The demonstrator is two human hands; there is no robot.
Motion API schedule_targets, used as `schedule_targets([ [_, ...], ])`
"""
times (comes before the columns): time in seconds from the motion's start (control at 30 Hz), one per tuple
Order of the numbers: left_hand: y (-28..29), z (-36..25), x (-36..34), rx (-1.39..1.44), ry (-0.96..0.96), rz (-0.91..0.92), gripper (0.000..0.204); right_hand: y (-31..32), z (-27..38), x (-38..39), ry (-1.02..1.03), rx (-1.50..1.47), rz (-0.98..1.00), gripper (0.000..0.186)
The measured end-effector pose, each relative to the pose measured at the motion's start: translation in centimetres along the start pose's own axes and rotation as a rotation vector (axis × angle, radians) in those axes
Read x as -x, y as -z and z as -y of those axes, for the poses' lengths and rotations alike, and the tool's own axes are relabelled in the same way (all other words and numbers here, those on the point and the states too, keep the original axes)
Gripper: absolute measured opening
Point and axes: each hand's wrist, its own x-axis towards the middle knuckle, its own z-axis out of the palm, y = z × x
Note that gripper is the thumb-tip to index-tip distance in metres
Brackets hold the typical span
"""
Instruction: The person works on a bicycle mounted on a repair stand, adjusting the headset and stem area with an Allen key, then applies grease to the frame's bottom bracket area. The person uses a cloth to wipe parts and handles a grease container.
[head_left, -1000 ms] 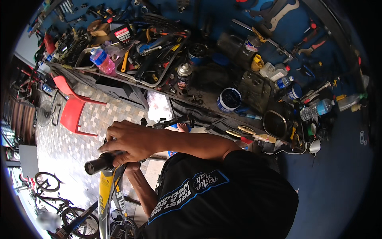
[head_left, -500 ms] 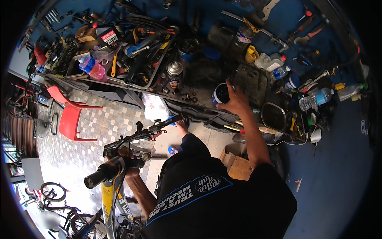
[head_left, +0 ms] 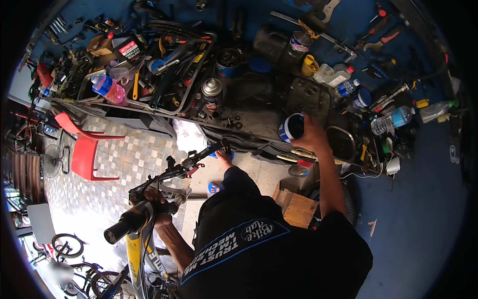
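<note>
My right hand (head_left: 315,137) is closed around the side of a white-and-blue tub (head_left: 286,129) with dark contents, at the front edge of the cluttered workbench (head_left: 259,130). The tub's open mouth faces me, tilted. At the lower left, my left hand (head_left: 160,215) wraps round the front tube of a yellow and grey bicycle frame (head_left: 133,249). Part of that hand is in shadow behind the tube. A handlebar (head_left: 191,160) with levers and cables lies just beyond it.
On the bench stand a spray can (head_left: 212,92), a tool tray (head_left: 186,105), a pink bottle (head_left: 110,89) and several other bottles. A red chair (head_left: 88,157) is on the tiled floor. Below the bench sits a wooden box (head_left: 300,210). Tools hang on the blue wall.
My right hand has moved right and slightly nearer with the tub, which has shifted along the bench edge. My left hand stays on the bicycle. The whole view has shifted slightly.
</note>
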Motion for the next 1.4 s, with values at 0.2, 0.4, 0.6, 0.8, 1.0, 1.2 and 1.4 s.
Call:
schedule_targets([
  [0.2,-0.2,0.1,0.5,-0.004,-0.039,-0.132,0.064,2.0,0.8,-2.1,0.089,0.009,-0.015,0.108],
  [0.4,2.0,-0.1,0.5,-0.036,-0.015,-0.021,0.057,1.8,5.2,-12.5,0.080,-0.094,-0.100,0.084],
  [0.6,2.3,-0.1,0.6,-0.019,-0.022,-0.035,0.055,-1.8,8.6,-20.1,-0.011,0.148,0.113,0.040],
  [0.8,2.2,0.1,0.6,-0.032,-0.052,-0.058,0.054,-0.2,11.2,-25.1,0.383,-0.399,-0.125,0.036],
  [1.0,1.1,0.0,1.1,-0.014,-0.070,-0.064,0.057,0.8,11.5,-22.6,0.262,0.017,0.058,0.032],
  [1.2,0.6,0.6,0.3,-0.039,-0.125,-0.098,0.057,-3.5,6.3,-19.7,0.349,0.255,0.294,0.020],
  [1.4,-2.4,0.8,-0.1,0.073,-0.146,-0.176,0.069,-3.4,7.4,-19.2,0.405,0.055,0.093,0.015],
])
